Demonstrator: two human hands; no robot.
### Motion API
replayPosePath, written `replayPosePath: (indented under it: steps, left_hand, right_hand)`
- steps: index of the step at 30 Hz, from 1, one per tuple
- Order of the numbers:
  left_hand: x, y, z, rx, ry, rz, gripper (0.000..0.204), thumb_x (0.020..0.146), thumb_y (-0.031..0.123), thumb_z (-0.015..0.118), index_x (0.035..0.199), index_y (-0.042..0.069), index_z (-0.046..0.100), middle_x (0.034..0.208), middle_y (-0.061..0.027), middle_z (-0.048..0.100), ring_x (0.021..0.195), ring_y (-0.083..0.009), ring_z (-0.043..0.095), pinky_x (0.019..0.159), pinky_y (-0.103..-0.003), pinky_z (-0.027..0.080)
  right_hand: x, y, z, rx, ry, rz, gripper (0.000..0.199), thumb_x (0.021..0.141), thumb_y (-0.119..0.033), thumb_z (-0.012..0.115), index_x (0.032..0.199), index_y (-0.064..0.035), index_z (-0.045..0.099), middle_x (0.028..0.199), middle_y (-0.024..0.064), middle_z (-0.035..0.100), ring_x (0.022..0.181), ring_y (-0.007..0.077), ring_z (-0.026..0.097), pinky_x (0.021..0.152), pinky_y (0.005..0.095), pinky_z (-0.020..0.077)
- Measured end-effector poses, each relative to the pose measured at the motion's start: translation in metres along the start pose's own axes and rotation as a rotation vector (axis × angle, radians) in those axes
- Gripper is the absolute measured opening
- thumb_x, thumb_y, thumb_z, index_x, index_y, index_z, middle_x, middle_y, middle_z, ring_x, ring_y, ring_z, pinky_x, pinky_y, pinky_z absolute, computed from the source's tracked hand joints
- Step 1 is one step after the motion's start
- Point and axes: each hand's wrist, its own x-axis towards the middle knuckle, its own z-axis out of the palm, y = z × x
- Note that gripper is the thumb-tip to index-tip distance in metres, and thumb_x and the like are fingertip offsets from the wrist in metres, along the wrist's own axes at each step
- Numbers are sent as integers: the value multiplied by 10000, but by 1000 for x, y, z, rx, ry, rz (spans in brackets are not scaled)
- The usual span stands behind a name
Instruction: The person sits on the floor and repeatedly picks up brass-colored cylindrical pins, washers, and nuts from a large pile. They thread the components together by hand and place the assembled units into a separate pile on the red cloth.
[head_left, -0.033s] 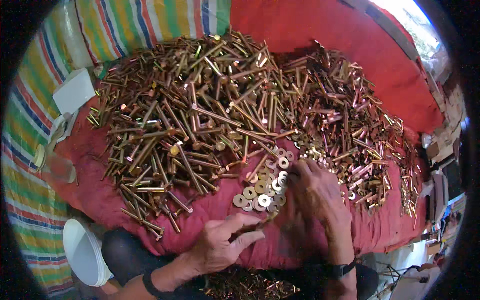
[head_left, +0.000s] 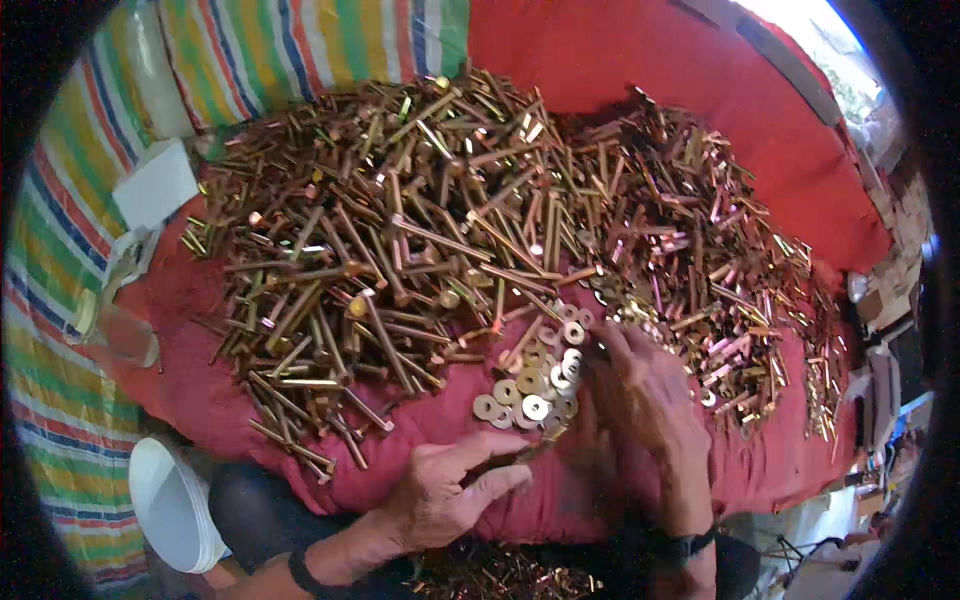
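My left hand (head_left: 450, 490) is near the front edge of the red cloth, its thumb and forefinger closed around a brassy bolt (head_left: 545, 440) whose end points up and right. Much of that bolt is hidden by the fingers. Just beyond lies a loose group of flat round washers (head_left: 533, 380), silver and yellowish. My right hand (head_left: 650, 390) reaches over the cloth to the right of the washers, its fingertips at a small heap of shiny nuts (head_left: 640, 318). Motion smears its fingers, and whether they pinch anything is hidden.
A big heap of long bolts (head_left: 350, 250) covers the left and middle of the red cloth (head_left: 420, 430); shorter bolts (head_left: 740, 290) pile up at right. Stacked white tubs (head_left: 165, 500) stand at lower left, a clear jar (head_left: 128, 335) at far left. More hardware (head_left: 500, 570) lies below my hands.
The whole view has shifted slightly, so the heaps sit a little further right and down. My right hand's fingers have moved slightly at the nuts; my left hand keeps its grip.
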Motion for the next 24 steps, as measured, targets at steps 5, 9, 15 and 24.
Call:
replayPosePath:
  steps: [5,9,15,24]
  left_hand:
    - [9,15,-16,-601,5,-525,299,997,107,714,1254,-46,710,840,-85,760,605,-80,608,530,-236,455]
    - [14,14,-15,-598,-1,-520,245,1001,113,713,1193,-37,740,769,-42,703,563,-46,534,491,-234,366]
    - [14,16,-16,-609,27,-551,203,1011,117,724,1142,-31,770,772,1,677,634,-46,583,540,-224,421]
    - [16,19,-18,-540,85,-589,225,1006,146,732,1129,-38,775,711,-14,684,577,-48,562,509,-227,410]
  right_hand:
    - [5,4,-5,-75,51,-26,363,769,-113,770,1109,-47,662,1039,186,681,856,408,697,714,477,558]
    - [10,-3,-6,209,130,-63,437,680,-104,805,1095,-35,688,968,160,675,768,386,707,687,445,575]
    - [2,-26,-6,883,241,290,251,754,-30,723,988,49,769,924,87,772,843,143,719,834,287,571]
    - [-2,-23,-8,648,132,105,298,823,-92,686,1091,-2,778,949,132,723,839,250,716,794,338,557]
